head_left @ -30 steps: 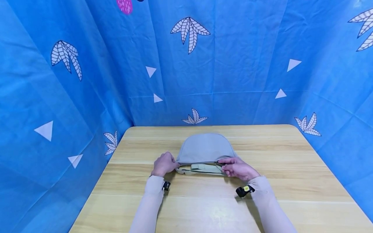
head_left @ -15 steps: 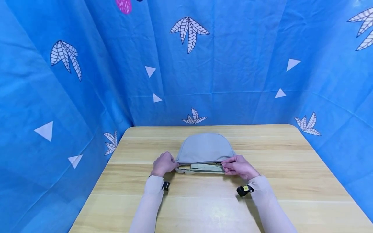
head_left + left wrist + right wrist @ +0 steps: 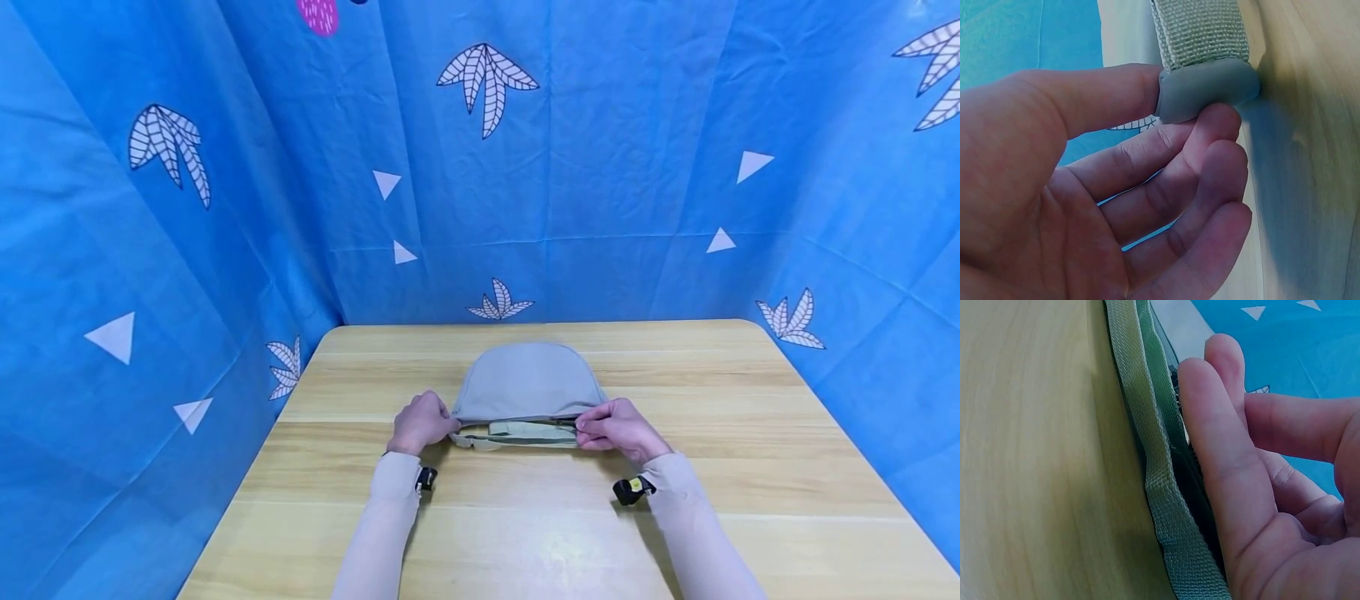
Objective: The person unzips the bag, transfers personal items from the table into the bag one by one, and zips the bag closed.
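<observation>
A grey, half-round waist bag (image 3: pixel 528 383) lies flat on the table, its straight zipped edge towards me. Along that edge run a pale green webbing strap (image 3: pixel 525 430) and a dark zipper (image 3: pixel 562 420). My left hand (image 3: pixel 422 423) pinches the bag's left corner; in the left wrist view, thumb and fingers grip a smooth grey tab (image 3: pixel 1207 90) at the end of coarse webbing (image 3: pixel 1200 31). At the right end, my right hand (image 3: pixel 618 429) pinches at the zipper with thumb and fingers, which hide the zipper pull. Beside them in the right wrist view runs the strap (image 3: pixel 1154 450).
The light wooden table (image 3: pixel 525 533) reaches to a blue curtain (image 3: pixel 622 167) printed with leaves and triangles, which stands behind it and on both sides. A small black device is strapped to each wrist.
My right hand has slid a little to the right along the zipped edge, its fingers drawing closer together. The left hand and the bag stay in place.
</observation>
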`<action>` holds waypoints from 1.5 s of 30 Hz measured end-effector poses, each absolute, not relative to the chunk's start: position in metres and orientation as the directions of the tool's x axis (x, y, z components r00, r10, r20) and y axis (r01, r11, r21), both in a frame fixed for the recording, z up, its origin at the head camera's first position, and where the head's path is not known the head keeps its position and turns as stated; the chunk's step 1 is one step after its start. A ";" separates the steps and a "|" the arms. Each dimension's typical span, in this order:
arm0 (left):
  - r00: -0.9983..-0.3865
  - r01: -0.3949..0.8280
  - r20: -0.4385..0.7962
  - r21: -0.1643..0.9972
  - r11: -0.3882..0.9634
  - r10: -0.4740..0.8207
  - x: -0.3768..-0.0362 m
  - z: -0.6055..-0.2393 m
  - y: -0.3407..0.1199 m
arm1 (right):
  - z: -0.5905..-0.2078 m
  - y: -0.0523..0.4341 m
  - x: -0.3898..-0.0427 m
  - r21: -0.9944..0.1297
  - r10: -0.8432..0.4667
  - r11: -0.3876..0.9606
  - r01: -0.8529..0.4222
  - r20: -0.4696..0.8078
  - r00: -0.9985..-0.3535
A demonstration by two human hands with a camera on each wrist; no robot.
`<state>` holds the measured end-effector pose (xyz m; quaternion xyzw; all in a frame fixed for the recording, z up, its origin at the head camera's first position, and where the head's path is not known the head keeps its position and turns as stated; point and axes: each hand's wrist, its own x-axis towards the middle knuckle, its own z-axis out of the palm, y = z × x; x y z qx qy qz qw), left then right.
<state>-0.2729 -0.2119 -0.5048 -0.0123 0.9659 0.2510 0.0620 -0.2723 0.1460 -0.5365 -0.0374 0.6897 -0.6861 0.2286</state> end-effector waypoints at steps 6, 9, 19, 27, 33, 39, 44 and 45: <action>-0.991 -0.062 -0.134 0.488 0.871 0.004 -0.273 -0.505 -0.211 | -0.536 0.147 -0.272 -0.963 -0.357 0.059 0.264 -0.268 -0.895; -0.991 -0.062 -0.135 0.491 0.869 0.005 -0.274 -0.506 -0.212 | -0.535 0.148 -0.272 -0.964 -0.365 0.062 0.258 -0.262 -0.893; -0.992 -0.065 -0.127 0.504 0.861 0.000 -0.275 -0.506 -0.215 | -0.534 0.157 -0.273 -0.964 -0.382 0.034 0.263 -0.256 -0.888; -0.990 -0.064 -0.139 0.507 0.860 0.008 -0.274 -0.506 -0.215 | -0.534 0.161 -0.273 -0.963 -0.393 0.033 0.267 -0.258 -0.883; -0.991 -0.043 -0.128 0.501 0.865 0.025 -0.275 -0.506 -0.214 | -0.532 0.163 -0.271 -0.964 -0.400 0.036 0.263 -0.255 -0.880; -0.991 -0.045 -0.130 0.506 0.862 0.024 -0.276 -0.507 -0.214 | -0.532 0.164 -0.271 -0.963 -0.395 0.045 0.264 -0.260 -0.881; -0.992 -0.041 -0.120 0.502 0.864 0.023 -0.276 -0.508 -0.214 | -0.531 0.163 -0.272 -0.963 -0.391 0.049 0.265 -0.263 -0.882; -0.992 -0.045 -0.124 0.504 0.863 0.020 -0.277 -0.509 -0.215 | -0.530 0.163 -0.272 -0.963 -0.391 0.052 0.264 -0.263 -0.882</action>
